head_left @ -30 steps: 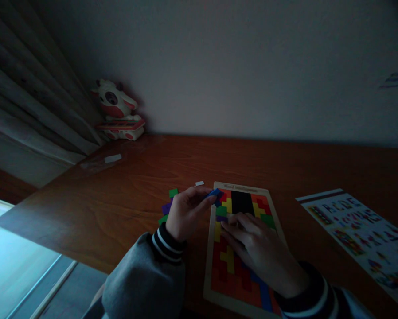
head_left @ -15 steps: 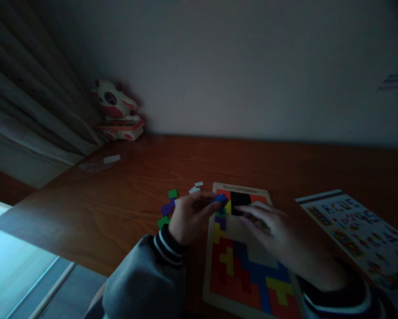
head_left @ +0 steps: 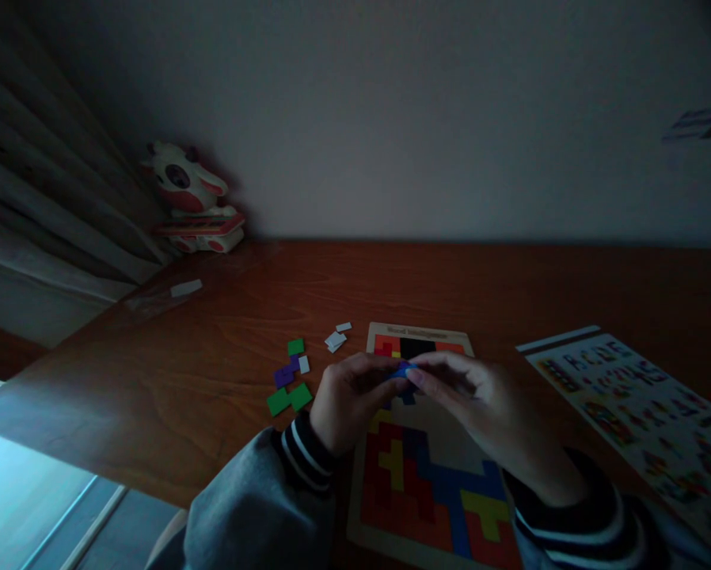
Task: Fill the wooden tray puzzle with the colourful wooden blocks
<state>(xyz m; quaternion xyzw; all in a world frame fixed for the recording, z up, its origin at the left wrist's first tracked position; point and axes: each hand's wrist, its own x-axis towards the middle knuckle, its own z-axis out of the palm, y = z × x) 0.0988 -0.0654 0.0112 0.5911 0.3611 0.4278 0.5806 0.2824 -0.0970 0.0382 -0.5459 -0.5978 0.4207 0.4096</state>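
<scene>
Both hands meet above the upper part of a wooden puzzle board (head_left: 360, 507). Between the fingertips is a blue puzzle piece (head_left: 401, 370). My left hand (head_left: 347, 396) pinches it from the left, and my right hand (head_left: 480, 404) grips its right end between thumb and fingers. Coloured block pieces fill the lower and left parts of the board, among them a yellow piece (head_left: 487, 511) and red ones. A bare patch (head_left: 456, 435) of the board shows in the middle. My hands hide part of the upper rows.
Left of the board lie green pieces (head_left: 296, 347), purple pieces (head_left: 284, 376) and white pieces (head_left: 335, 340). A printed picture sheet (head_left: 634, 412) lies at the right. A cow toy (head_left: 195, 198) stands at the back left by the curtain (head_left: 52, 174).
My right hand has moved left and up to take hold of the blue piece, which my left hand was holding alone. The view has shifted slightly right.
</scene>
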